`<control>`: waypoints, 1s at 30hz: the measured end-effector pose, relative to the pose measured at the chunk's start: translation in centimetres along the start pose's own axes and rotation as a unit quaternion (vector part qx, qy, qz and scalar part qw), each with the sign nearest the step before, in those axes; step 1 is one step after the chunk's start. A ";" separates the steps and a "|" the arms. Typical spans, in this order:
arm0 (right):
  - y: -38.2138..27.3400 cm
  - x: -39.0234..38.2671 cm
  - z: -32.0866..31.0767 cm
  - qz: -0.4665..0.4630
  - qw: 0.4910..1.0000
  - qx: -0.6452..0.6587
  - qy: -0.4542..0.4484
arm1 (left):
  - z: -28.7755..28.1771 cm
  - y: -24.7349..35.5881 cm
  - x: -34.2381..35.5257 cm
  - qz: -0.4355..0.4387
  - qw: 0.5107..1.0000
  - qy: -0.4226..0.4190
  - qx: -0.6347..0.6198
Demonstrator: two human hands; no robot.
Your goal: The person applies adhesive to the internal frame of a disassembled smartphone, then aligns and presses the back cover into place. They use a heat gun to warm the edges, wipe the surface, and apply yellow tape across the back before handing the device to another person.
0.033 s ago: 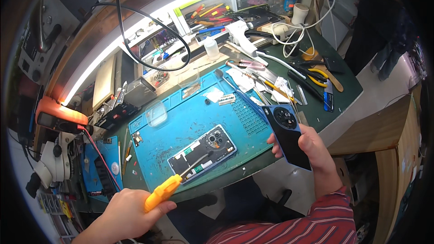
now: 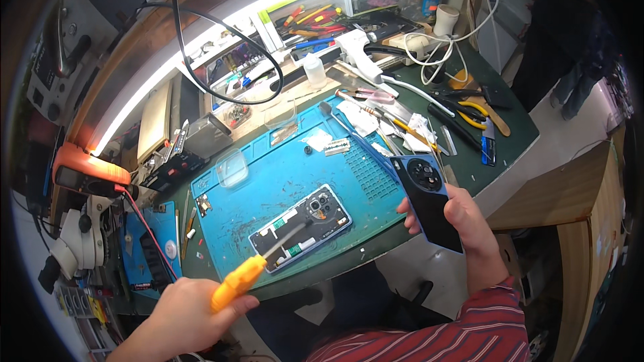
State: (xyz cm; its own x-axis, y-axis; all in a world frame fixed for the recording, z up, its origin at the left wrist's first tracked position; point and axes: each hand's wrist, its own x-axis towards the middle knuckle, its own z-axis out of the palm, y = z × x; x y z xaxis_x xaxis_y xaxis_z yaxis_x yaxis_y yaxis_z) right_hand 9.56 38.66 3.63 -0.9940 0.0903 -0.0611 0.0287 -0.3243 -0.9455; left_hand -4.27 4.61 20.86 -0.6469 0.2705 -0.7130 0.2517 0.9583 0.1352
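My left hand (image 2: pixel 192 312) is closed round the orange-yellow handle of a long-shafted tool (image 2: pixel 238 283). The tool's grey shaft reaches over an opened phone (image 2: pixel 318 211), and its tip is blurred; I cannot tell whether it touches. The phone lies slantwise on a blue work mat (image 2: pixel 282 167), its inner parts and camera cluster showing. At the right, my right hand (image 2: pixel 463 220) grips a black phone back cover (image 2: pixel 433 208) with a blue edge and a large round camera ring. That cover is held tilted above the bench's front edge.
Beyond the phone are a clear plastic box (image 2: pixel 232 168) and a razor blade (image 2: pixel 337 147). Pliers with yellow handles (image 2: pixel 473 115) and loose tools crowd the right. An orange multimeter (image 2: pixel 90 171) stands at left, and a black cable (image 2: pixel 221 20) hangs overhead. Another person (image 2: pixel 557 33) stands far right.
My left hand and the yellow-handled tool have shifted slightly left and up over the opened phone. My right hand and the back cover have hardly moved.
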 end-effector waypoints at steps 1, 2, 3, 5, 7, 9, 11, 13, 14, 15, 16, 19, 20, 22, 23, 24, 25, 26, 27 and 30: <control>0.0 0.0 0.0 0.000 1.000 0.002 0.000 | -0.1 -0.2 0.0 -0.003 1.000 0.009 -0.005; 0.0 0.0 0.1 0.000 1.000 0.001 -0.001 | 0.0 -0.6 0.2 0.010 0.999 0.028 -0.041; 0.0 0.0 0.1 0.000 1.000 -0.001 -0.002 | 0.0 -0.4 0.0 -0.003 1.000 0.012 -0.018; 0.0 0.0 0.1 0.000 1.000 -0.002 -0.001 | 0.0 0.4 -0.3 -0.025 0.999 -0.019 0.027; 0.1 0.0 0.1 0.000 1.000 0.002 -0.001 | 0.2 0.4 0.2 0.006 1.000 -0.001 0.030; 0.1 -0.1 0.0 0.000 1.000 0.003 0.001 | 0.1 0.0 0.5 0.028 0.999 0.024 0.016; 0.2 -0.1 0.0 0.000 1.000 0.005 -0.002 | 0.4 0.5 -0.1 0.036 0.999 -0.003 0.031; 0.2 -0.1 -0.1 -0.001 1.000 0.006 -0.006 | 0.5 0.5 -0.1 0.037 0.999 -0.004 0.027; 0.1 -0.1 -0.1 0.000 1.000 0.006 -0.006 | 0.3 0.1 0.3 0.033 0.999 0.008 0.015; 0.1 -0.2 -0.2 0.001 1.000 0.005 -0.006 | 0.3 0.0 0.5 0.029 0.999 0.021 0.004; 0.1 -0.2 -0.1 0.001 1.000 0.006 -0.006 | 0.3 0.0 0.5 0.027 0.999 0.019 -0.005; 0.1 -0.1 -0.1 -0.001 1.000 0.005 -0.008 | 0.7 0.4 0.1 0.040 0.999 -0.001 0.014; 0.1 -0.1 -0.1 -0.002 1.000 0.005 -0.007 | 0.7 0.4 0.3 0.030 0.999 0.005 0.013; 0.2 -0.2 -0.2 -0.004 1.000 0.007 -0.004 | 0.4 0.4 0.8 0.011 1.000 0.017 0.013; 0.2 -0.2 -0.2 -0.004 1.000 0.005 -0.004 | 0.5 0.5 0.8 0.014 1.000 0.016 0.017; 0.2 -0.2 -0.1 -0.004 1.000 0.004 -0.004 | 0.6 0.6 0.7 0.017 1.000 0.016 0.020; 0.1 -0.2 -0.1 -0.004 1.000 0.002 -0.004 | 0.7 0.7 0.6 0.020 0.999 0.015 0.023; 0.1 -0.2 -0.1 -0.004 1.000 0.002 -0.004 | 0.6 0.8 0.7 0.017 0.999 0.018 0.022; 0.1 -0.2 -0.1 -0.004 1.000 0.002 -0.004 | 0.3 0.9 0.9 0.014 0.999 0.020 0.022; 0.1 -0.2 -0.2 -0.003 1.000 0.001 -0.004 | 0.1 1.1 1.0 0.015 0.999 0.022 0.046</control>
State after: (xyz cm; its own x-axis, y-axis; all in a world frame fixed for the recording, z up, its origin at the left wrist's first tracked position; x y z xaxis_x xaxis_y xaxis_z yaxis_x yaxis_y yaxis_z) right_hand 9.78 38.82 3.47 -0.9950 0.0847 -0.0527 0.0224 -0.3248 -0.9455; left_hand -4.56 5.91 20.17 -0.6689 0.3054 -0.6777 0.3354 0.9376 0.0916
